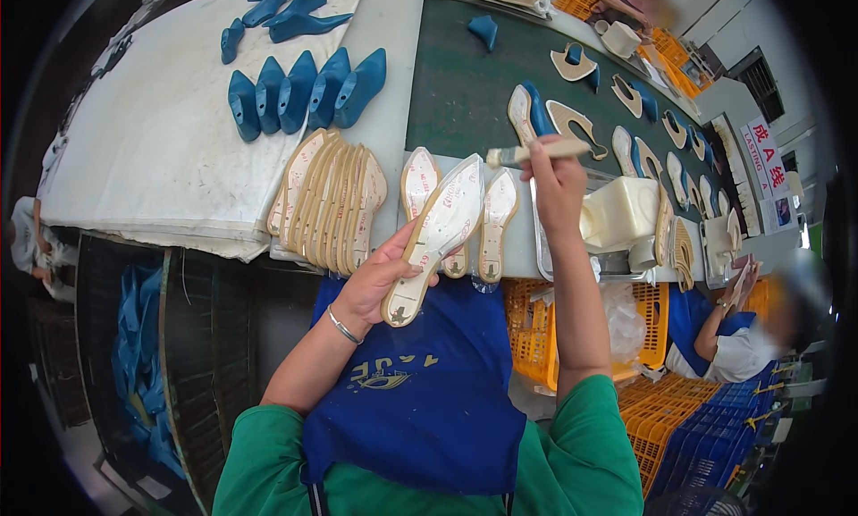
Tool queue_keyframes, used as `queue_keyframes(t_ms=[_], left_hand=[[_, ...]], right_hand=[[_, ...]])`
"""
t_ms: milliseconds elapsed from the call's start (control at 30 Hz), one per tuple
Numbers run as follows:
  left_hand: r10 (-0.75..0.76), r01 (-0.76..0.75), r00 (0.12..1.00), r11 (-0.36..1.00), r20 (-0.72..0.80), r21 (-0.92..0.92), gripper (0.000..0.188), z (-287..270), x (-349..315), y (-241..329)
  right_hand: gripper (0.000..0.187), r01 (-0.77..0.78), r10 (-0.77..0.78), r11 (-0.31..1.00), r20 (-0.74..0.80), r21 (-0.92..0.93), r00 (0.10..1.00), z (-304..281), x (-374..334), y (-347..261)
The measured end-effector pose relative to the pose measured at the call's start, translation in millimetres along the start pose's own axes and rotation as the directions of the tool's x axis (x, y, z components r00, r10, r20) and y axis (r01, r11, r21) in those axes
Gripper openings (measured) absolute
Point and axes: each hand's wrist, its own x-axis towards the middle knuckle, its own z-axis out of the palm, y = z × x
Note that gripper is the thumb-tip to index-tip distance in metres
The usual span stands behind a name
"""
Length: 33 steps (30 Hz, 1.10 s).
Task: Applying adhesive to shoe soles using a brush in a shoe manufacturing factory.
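My left hand [377,282] is closed around the heel part of a pale shoe insole [454,208], its toe end tilted up and away from me. In my right hand [556,190] is a flat brush [572,148], its bristle end pointing left, just right of the insole's toe and apart from it. Two more insoles [499,214] lie on the table edge behind the held one, partly hidden by it. To their left stands a row of several insoles [326,199] packed on edge. A cream plastic container [626,208] sits in a metal tray [542,234] beside my right forearm.
Several blue shoe lasts [298,92] stand on the white-covered table [170,150]. A green conveyor belt [447,87] carries lasts and shoe parts. Orange crates [527,337] are below the table edge. Another person [737,342] works at the right; a rack [210,337] stands left.
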Motion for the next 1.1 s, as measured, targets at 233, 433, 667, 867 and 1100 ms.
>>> queue_keyframes(t_ms=[233,433,667,867,1100], left_hand=[[-0.011,0.012,1.0,0.999,0.022,-0.042,0.08,-12.7,6.6,-3.8],[-0.027,0.03,0.998,0.997,0.051,-0.069,0.082,-14.6,1.8,-3.7],[-0.006,0.008,1.0,0.991,0.018,-0.137,0.082,-19.0,-0.6,-2.6],[-0.019,0.023,0.999,0.992,0.032,-0.123,0.08,-15.3,1.6,-1.1],[0.177,-0.19,0.981,0.954,-0.076,-0.233,0.079,-35.4,4.5,11.7]], right_hand=[[0.012,0.213,-0.223,0.975,0.247,0.064,0.943,12.3,-53.2,-35.0],[0.011,0.188,-0.185,0.964,0.037,-0.188,0.982,-2.1,-5.0,5.2],[0.014,0.104,-0.105,0.993,0.023,0.05,0.994,-6.3,-18.3,-8.1],[0.017,0.08,-0.083,0.985,-0.011,-0.152,0.997,-15.2,7.8,26.4],[0.018,-0.133,0.028,0.966,-0.423,-0.222,0.906,-94.1,-15.8,71.5]])
